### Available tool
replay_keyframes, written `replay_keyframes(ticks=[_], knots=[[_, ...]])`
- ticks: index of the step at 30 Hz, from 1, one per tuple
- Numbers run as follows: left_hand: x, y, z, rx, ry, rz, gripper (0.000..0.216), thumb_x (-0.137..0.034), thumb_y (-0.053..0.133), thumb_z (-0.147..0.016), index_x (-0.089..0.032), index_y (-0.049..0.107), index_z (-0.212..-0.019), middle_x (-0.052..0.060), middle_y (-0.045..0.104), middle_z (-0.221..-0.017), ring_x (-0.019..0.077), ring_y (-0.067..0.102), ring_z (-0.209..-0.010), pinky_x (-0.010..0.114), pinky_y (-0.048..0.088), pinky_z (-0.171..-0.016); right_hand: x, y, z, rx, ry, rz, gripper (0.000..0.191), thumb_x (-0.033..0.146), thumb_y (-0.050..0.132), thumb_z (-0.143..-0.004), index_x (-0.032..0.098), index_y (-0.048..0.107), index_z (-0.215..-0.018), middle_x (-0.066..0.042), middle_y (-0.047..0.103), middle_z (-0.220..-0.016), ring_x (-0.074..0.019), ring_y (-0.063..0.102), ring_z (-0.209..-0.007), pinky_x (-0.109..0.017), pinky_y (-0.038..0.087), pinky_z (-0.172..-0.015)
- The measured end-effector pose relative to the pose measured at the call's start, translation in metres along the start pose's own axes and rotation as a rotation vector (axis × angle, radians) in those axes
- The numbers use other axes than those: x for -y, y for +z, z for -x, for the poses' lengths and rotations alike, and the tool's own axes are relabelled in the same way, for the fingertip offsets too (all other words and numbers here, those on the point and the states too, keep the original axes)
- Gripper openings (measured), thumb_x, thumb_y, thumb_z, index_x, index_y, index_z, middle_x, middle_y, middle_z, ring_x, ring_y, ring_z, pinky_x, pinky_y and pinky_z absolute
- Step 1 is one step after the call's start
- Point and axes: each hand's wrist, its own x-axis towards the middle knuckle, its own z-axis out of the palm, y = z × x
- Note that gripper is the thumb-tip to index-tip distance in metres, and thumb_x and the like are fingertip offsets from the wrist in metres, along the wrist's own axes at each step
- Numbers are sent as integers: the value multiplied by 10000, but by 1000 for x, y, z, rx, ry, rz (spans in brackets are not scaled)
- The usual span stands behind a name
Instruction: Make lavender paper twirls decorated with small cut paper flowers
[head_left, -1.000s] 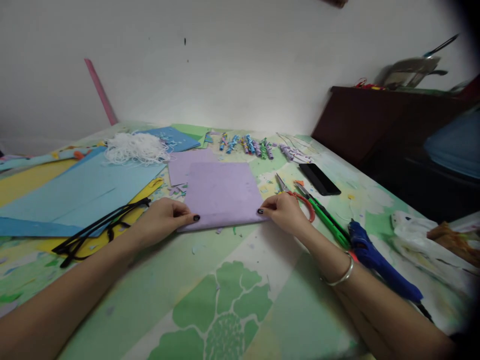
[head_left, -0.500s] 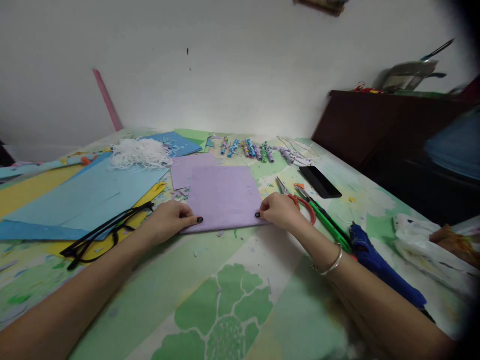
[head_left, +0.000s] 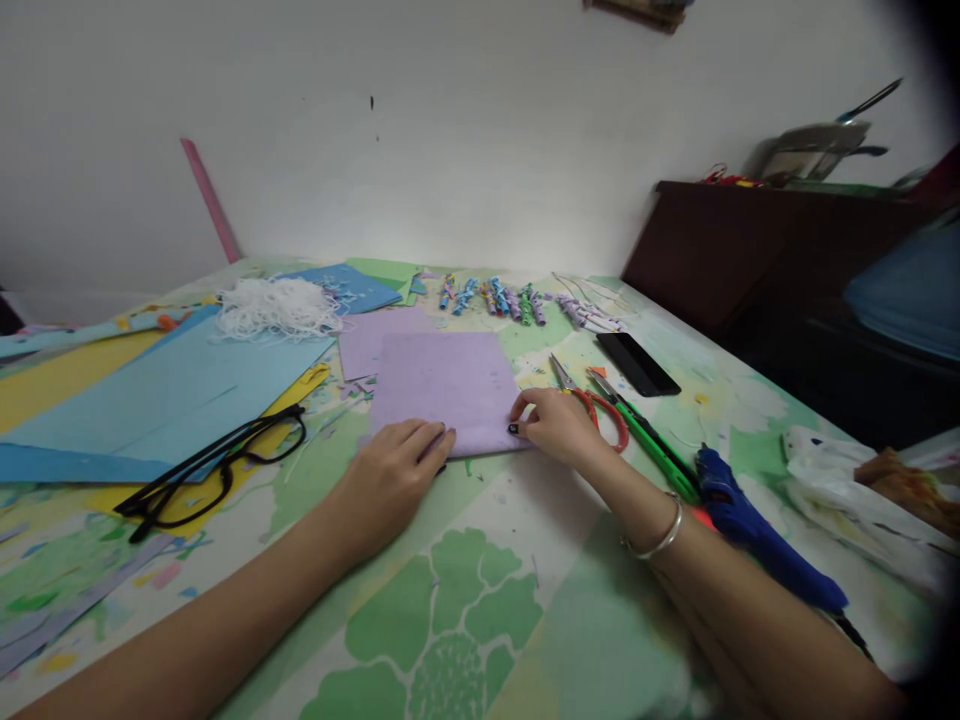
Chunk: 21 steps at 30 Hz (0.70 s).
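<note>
A lilac foam sheet (head_left: 446, 385) lies flat on the table with the green flower cloth (head_left: 450, 600). My left hand (head_left: 394, 480) rests palm down on the sheet's near edge, fingers together and stretched flat. My right hand (head_left: 551, 425) pinches the sheet's near right corner between thumb and fingers. A silver bangle (head_left: 660, 535) sits on my right wrist.
Black glasses (head_left: 214, 465) lie on blue and yellow sheets (head_left: 150, 390) at left, with white shreds (head_left: 274, 303) behind. Red-handled scissors (head_left: 589, 395), a green cutter (head_left: 649, 435), a blue glue gun (head_left: 757, 540) and a black phone (head_left: 637, 362) lie right. Rolled paper pieces (head_left: 499, 297) line the back.
My left hand has slid right along the sheet's near edge, from the left corner to the middle, and now lies flat. My right hand still holds the right corner.
</note>
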Motion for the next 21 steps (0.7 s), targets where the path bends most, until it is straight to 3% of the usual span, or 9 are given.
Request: replay_keyframes(ticks=[4, 10, 13, 17, 21], knots=[[1, 6, -2, 37, -24, -28, 297, -138, 409, -956, -80, 606, -1171, 168, 671, -1051, 288, 569, -981, 455, 504, -817, 1, -1, 9, -19, -73, 0, 126, 150, 632, -778, 215, 711, -850, -31, 690, -810, -174, 604, -754, -261, 362, -624], [5, 9, -3, 24, -75, 72, 282, -130, 412, -953, -41, 579, -1162, 161, 644, -1014, 258, 528, -921, 415, 497, -817, 16, 14, 26, -144, -522, 237, 219, 237, 638, -856, 161, 648, -1061, -121, 622, -1038, -269, 527, -1022, -405, 330, -903], [7, 10, -7, 54, -111, 103, 296, -142, 382, -959, -55, 571, -1170, 165, 613, -1028, 264, 503, -937, 431, 482, -830, 24, 24, 25, -122, -614, 323, 218, 249, 577, -909, 118, 590, -1084, -131, 596, -1026, -254, 531, -968, -370, 363, -834], [9, 6, -12, 149, -132, 68, 295, -207, 368, -964, -94, 582, -1132, 165, 580, -1030, 279, 487, -931, 463, 461, -834, 23, 30, 20, -81, -613, 342, 184, 286, 515, -950, 127, 542, -1038, -101, 599, -983, -221, 561, -863, -309, 354, -660], [10, -1, -18, 299, -186, 50, 300, -340, 363, -971, -127, 567, -1025, 135, 576, -987, 264, 533, -902, 393, 475, -769, 19, 27, 18, -52, -628, 354, 242, 373, 495, -962, 143, 507, -1037, -90, 643, -966, -209, 595, -818, -302, 310, -602]])
